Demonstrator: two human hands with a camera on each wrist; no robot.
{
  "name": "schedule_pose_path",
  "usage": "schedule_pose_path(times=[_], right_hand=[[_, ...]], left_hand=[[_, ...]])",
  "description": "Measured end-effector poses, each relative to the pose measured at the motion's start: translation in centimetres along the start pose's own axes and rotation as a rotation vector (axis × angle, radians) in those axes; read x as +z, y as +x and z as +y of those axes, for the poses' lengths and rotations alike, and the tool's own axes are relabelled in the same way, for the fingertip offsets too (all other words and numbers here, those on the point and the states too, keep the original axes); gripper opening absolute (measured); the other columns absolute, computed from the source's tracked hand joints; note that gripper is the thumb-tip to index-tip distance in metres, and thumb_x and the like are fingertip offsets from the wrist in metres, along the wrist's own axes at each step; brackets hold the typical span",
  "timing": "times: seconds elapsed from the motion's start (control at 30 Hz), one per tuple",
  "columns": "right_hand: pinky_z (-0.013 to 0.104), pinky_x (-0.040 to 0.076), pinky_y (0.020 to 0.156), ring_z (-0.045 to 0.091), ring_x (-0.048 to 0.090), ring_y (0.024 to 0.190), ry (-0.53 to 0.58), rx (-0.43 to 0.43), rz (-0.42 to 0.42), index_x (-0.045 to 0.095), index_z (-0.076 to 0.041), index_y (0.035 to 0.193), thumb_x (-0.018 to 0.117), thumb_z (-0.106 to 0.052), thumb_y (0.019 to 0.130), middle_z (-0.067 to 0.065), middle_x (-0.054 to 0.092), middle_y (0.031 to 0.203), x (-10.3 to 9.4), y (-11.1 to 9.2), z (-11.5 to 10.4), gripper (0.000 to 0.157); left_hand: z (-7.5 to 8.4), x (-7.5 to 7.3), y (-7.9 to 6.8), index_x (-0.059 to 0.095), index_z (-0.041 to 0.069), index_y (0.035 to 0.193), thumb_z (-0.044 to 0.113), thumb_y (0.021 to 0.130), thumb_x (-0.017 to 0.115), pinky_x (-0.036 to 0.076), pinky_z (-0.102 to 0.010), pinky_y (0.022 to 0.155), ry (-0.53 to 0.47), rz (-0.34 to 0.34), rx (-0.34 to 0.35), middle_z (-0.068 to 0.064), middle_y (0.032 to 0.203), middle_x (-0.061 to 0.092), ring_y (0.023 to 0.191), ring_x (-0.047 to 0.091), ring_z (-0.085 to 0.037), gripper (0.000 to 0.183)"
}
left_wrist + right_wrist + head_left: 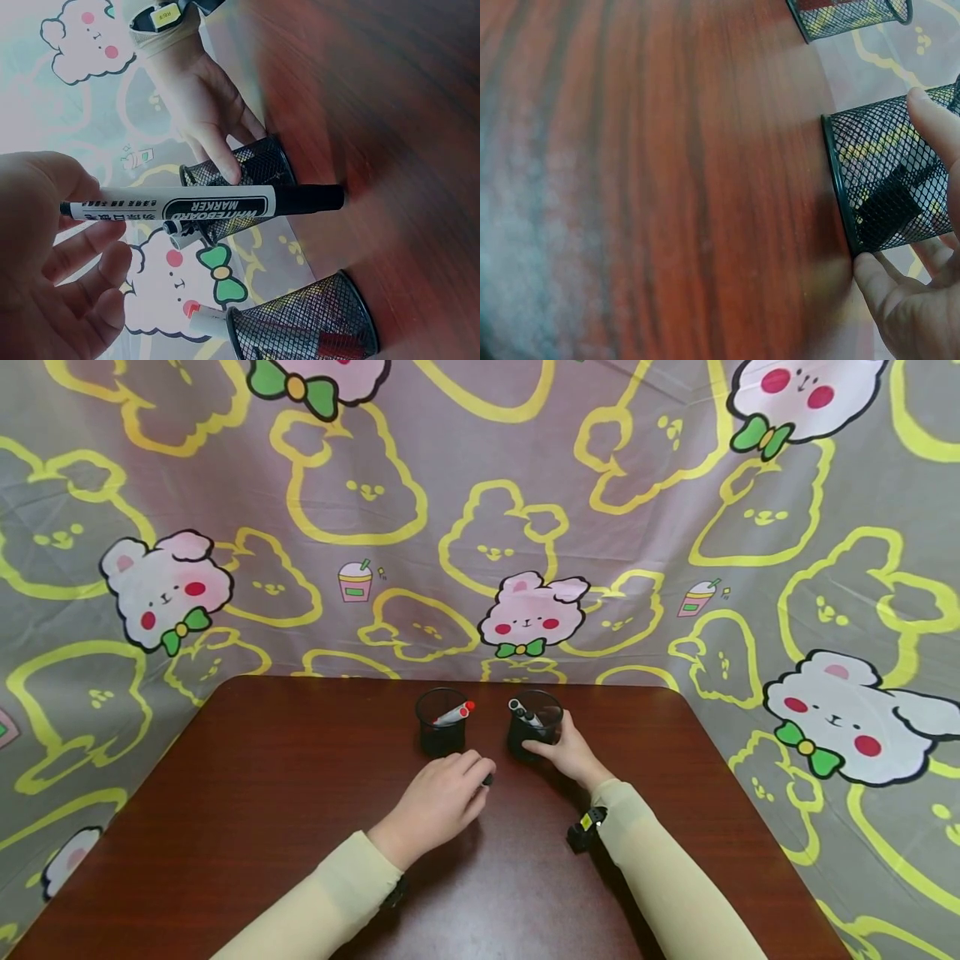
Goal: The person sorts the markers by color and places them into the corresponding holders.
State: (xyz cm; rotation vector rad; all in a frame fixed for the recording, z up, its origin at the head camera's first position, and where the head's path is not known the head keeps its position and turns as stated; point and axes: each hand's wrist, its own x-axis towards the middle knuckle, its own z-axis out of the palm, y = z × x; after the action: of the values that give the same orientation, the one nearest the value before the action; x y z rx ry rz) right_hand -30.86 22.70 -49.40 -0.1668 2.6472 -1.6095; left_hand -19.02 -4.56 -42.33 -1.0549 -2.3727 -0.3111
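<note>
My left hand (pixel 442 797) pinches a black-capped whiteboard marker (pixel 225 202) near its tail end, with the printed white barrel level across the left wrist view. The marker is held above the table, in front of two black mesh pen holders. My right hand (pixel 576 755) grips the right pen holder (pixel 889 176), thumb on one side and fingers round the other. That holder stands upright and contains black-ended markers (pixel 523 713). To its left stands the other pen holder (pixel 441 740), with red-ended markers (pixel 453 717) leaning inside it. Neither hand touches that left one.
Both holders stand near the back edge of a dark red-brown wooden table (pixel 262 793). A curtain (pixel 450 452) printed with cartoon bears and rabbits hangs behind and beside it. A black wrist camera (pixel 587 829) is strapped at the right sleeve.
</note>
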Motion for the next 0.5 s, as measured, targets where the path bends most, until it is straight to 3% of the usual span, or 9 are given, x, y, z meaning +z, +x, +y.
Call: schedule_pose_path(times=[0.2, 0.5], right_hand=[[0.055, 0.041, 0.113, 0.033, 0.05, 0.136, 0.002, 0.008, -0.007, 0.03, -0.014, 0.15, 0.084, -0.034, 0.088, 0.018, 0.051, 0.146, -0.1, -0.1, -0.1, 0.084], [0.055, 0.04, 0.113, 0.034, 0.049, 0.137, 0.0, -0.001, -0.005, 0.031, -0.015, 0.149, 0.084, -0.032, 0.088, 0.017, 0.051, 0.146, -0.1, 0.1, 0.0, 0.082]], left_hand=[[-0.4, -0.2, -0.1, 0.068, 0.014, 0.11, 0.016, 0.093, 0.075, 0.055, -0.03, 0.072, 0.001, 0.012, -0.01, 0.003, 0.096, 0.064, 0.079, 0.061, -0.013, 0.019], [-0.7, -1.5, 0.0, 0.067, 0.013, 0.105, 0.017, 0.09, 0.08, 0.057, -0.031, 0.071, 0.005, -0.031, -0.059, 0.002, 0.092, 0.066, 0.076, 0.062, -0.014, 0.02]])
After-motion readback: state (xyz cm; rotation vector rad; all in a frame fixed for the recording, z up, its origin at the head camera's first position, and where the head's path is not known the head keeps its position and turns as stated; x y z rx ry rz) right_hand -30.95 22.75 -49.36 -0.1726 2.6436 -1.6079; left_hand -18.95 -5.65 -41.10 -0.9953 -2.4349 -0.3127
